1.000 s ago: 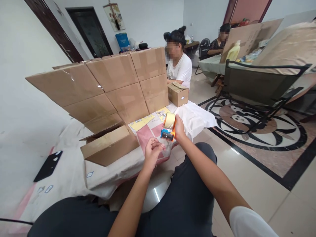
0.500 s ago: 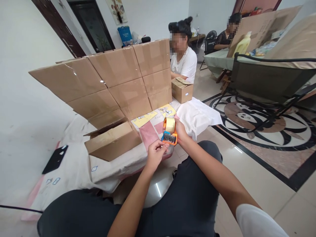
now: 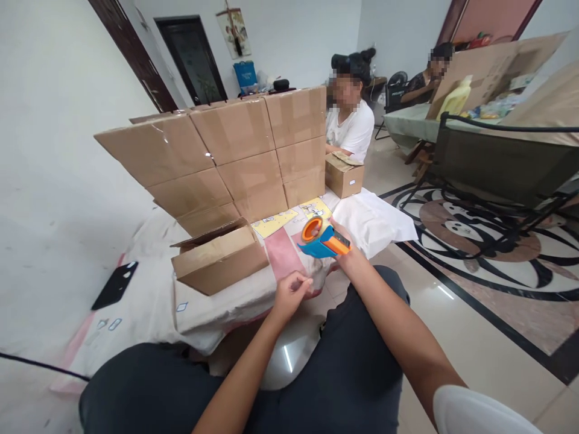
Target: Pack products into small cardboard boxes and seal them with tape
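Observation:
My right hand [image 3: 339, 226] grips a blue-and-orange tape dispenser [image 3: 322, 246], which is tilted with its blue side toward me and its orange hub at the upper left. The dispenser hides much of that hand. Below and left of it, my left hand [image 3: 289, 294] is closed in a pinch, apart from the dispenser. Whatever lies between those fingertips is too small to make out. Left of my hands, a cardboard box [image 3: 226, 259] with a raised flap rests on the cloth-covered table [image 3: 226, 304].
Behind the box stands a wall of stacked cardboard boxes [image 3: 248, 157]. A small carton [image 3: 346, 178] sits at its right end, near a person in a white shirt [image 3: 355, 129]. A black phone-like slab [image 3: 114, 286] lies at left. Another person sits beyond a folding chair [image 3: 502, 154].
The tape dispenser has turned in my right hand, showing its blue side, and moved slightly right. My left hand has come away from it and sits lower. The camera view has shifted a little.

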The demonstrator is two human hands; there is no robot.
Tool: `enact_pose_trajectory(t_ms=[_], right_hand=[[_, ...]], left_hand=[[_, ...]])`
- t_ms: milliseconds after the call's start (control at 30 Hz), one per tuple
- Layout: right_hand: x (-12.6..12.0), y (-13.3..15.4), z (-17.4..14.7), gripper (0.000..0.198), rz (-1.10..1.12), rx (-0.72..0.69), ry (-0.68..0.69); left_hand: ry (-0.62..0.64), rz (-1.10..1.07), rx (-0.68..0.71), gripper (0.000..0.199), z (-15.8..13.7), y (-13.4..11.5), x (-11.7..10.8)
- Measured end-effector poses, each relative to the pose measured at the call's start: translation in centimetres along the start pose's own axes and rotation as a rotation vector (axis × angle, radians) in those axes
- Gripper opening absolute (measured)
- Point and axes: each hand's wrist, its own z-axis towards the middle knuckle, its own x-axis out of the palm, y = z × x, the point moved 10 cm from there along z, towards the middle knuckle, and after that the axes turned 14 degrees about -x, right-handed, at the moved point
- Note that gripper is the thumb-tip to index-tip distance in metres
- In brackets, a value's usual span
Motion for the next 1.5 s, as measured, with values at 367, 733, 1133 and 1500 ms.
enact_pose_trajectory(t_ms=[367, 733, 1133, 1500], right_hand=[[-0.9, 1.8, 4.7, 0.044, -0.835, -0.283, -0.179], [17.6, 2.9, -7.3, 0.015, -0.993, -0.668, 0.695], [26.5, 2.1, -5.4, 0.022, -1.045, -0.702, 0.888], [26.3, -6.4, 3.9, 0.024, -1.244, -0.367, 1.167]], left_hand=[[-0.071, -0.095, 0.000, 0.031, 2.4, -3.7, -6.9], [-0.131, -0.014, 0.046, 0.019, -0.1, -4.9, -13.7], [-0.647, 0.970, 0.098, 0.055, 0.0, -7.7, -25.8], [-0.413, 1.068, 0.103, 0.042, 0.8, -4.0, -24.1]])
